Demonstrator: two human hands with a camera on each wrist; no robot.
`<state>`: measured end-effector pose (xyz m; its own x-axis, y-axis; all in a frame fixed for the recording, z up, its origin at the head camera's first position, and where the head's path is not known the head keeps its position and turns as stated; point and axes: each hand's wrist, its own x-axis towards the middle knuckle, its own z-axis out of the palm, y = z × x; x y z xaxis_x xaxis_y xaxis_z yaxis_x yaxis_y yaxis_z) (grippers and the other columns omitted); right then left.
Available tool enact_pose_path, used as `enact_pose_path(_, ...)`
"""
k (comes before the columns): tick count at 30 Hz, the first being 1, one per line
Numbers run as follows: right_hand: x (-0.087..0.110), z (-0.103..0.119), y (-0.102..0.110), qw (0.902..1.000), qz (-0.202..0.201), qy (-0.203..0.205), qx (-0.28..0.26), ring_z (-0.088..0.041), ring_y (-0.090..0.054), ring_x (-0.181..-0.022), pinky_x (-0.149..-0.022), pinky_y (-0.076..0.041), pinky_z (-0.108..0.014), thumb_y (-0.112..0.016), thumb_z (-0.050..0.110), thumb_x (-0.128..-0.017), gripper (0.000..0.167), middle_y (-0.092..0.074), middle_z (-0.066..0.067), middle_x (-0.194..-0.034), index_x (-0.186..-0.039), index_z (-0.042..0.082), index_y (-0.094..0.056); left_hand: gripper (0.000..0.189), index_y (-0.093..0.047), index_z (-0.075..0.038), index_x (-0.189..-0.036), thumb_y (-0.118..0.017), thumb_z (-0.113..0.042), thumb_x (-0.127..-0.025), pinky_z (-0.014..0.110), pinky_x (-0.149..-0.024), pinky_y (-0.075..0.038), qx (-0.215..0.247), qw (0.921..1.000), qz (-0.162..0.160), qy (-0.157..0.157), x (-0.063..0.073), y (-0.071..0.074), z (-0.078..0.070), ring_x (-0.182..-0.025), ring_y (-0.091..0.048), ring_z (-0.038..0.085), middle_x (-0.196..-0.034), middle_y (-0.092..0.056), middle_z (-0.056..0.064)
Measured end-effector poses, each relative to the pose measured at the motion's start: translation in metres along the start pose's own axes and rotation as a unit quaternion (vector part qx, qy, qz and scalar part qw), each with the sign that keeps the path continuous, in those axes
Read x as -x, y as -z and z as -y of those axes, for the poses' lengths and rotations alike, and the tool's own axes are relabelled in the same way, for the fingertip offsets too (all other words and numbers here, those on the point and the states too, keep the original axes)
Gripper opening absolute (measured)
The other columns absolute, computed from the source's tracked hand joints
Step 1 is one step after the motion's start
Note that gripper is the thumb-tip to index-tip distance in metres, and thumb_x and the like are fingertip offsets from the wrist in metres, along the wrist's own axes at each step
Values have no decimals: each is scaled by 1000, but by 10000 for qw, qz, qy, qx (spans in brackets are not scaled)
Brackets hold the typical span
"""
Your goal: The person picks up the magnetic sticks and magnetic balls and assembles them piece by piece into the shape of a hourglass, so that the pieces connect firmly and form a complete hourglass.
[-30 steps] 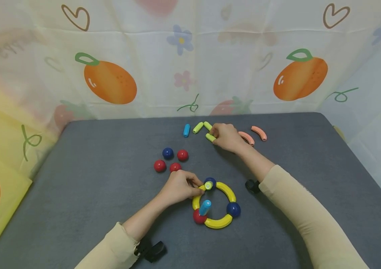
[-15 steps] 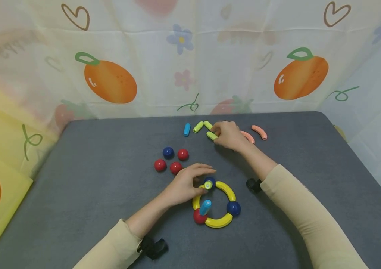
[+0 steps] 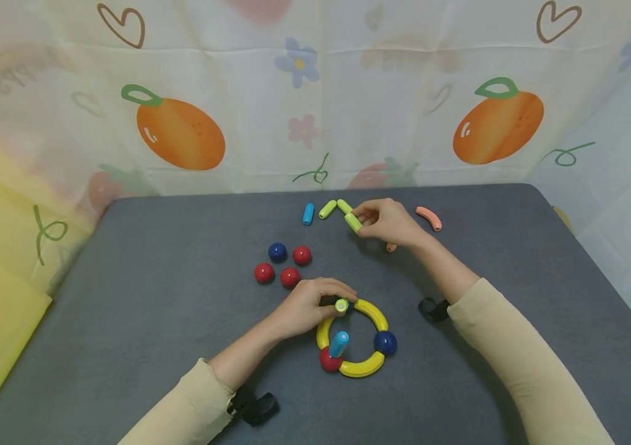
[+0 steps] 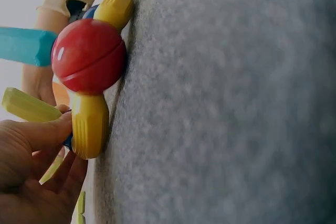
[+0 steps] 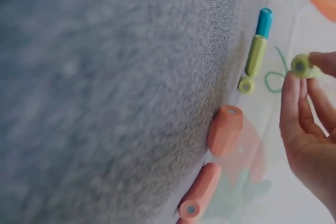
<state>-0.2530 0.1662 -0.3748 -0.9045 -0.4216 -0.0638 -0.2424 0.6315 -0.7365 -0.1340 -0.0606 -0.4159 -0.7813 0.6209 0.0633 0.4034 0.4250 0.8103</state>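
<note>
L side of frame, mid-height: loose balls on table (image 3: pixel 154 321) – red ball (image 3: pixel 264 273), blue ball (image 3: pixel 277 252), front red ball (image 3: pixel 290 277), rear red ball (image 3: pixel 301 255). Short blue rod (image 3: pixel 308 214) lies upper ctr. L hand (image 3: pixel 305 306) just R of/below balls, thumb + fingers pinching the ring's far blue ball (image 4: pixel 67 141), mostly hidden. Ring (image 3: pixel 363 369) sits flat, lower ctr: yellow curved pcs w/ balls between. Two lime rods, L one (image 3: pixel 328 209) and R one (image 3: pixel 343 206), lie upper ctr near table's back edge. Ring's red ball (image 3: pixel 330 360) at lower L, blue stick (image 3: pixel 339 344) up from it, tilted; lime stick (image 3: pixel 341 306) up from far ball. Upper ctr-R: held lime rod (image 3: pixel 353 222), pinched by R hand (image 3: pixel 390 222) thumb + fingertips, raised off table. Ring's R blue ball (image 3: pixel 385 342) below. Salmon curved pcs: one (image 3: pixel 391 247) partly hidden under R hand, one (image 3: pixel 429 219) farther R.
</note>
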Motion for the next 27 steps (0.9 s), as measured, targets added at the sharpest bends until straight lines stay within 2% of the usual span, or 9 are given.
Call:
enact_pose_path(4, 9, 0, 2, 9988, 311, -19, -371, -25, -65, -103, -58, -52, -34, -69, 14, -88, 39, -67, -13, -116, -126, 12, -62, 26, -75, -14, -111, -70, -4, -88, 22, -93, -53, 102, 9999, -42, 120, 4, 4, 0, -112, -65, 16, -115, -73, -1)
enact_pose_path(6, 13, 0, 3, 9969, 514, 98, -583, -24, -65, -103, -54, -50, -32, -70, 13, -87, 38, -67, -13, -115, -124, 11, -62, 25, -75, -14, -109, -72, -5, -87, 21, -90, -54, 102, 9998, -72, 167, 6, 5, 0, -108, -66, 15, -112, -74, -1)
enact_pose_path(8, 18, 0, 3, 9938, 735, 290, -783, -22, -65, -101, -60, -53, -28, -70, 10, -86, 37, -68, -14, -113, -123, 9, -61, 23, -76, -14, -107, -74, -6, -86, 22, -89, -54, 99, 9997, -92, 193, 8, 7, -1, -106, -66, 15, -109, -74, 0)
enact_pose_path(12, 29, 2, 4, 9856, 1151, 626, -1073, -18, -65, -98, -81, -57, -25, -72, 7, -84, 38, -68, -12, -108, -121, 6, -62, 21, -77, -14, -104, -76, -8, -84, 23, -85, -55, 143, 9994, -122, 306, 10, 9, -2, -103, -66, 16, -106, -74, 0)
enact_pose_path(19, 47, 3, 4, 9711, 1755, 964, -1295, -13, -64, -99, -82, -58, -26, -73, 7, -85, 37, -66, -11, -109, -120, 3, -63, 20, -78, -16, -101, -79, -11, -82, 22, -80, -55, 173, 9991, -155, 361, 11, 10, 1, -100, -65, 14, -104, -73, -1)
enact_pose_path(27, 66, -1, 1, 9498, 2506, 1042, -1556, -17, -67, -100, -82, -60, -31, -72, 11, -89, 30, -66, -5, -106, -116, 5, -63, 20, -78, -15, -100, -80, -10, -81, 23, -81, -56, 244, 9990, -109, 365, 10, 11, 2, -100, -66, 15, -103, -73, 0)
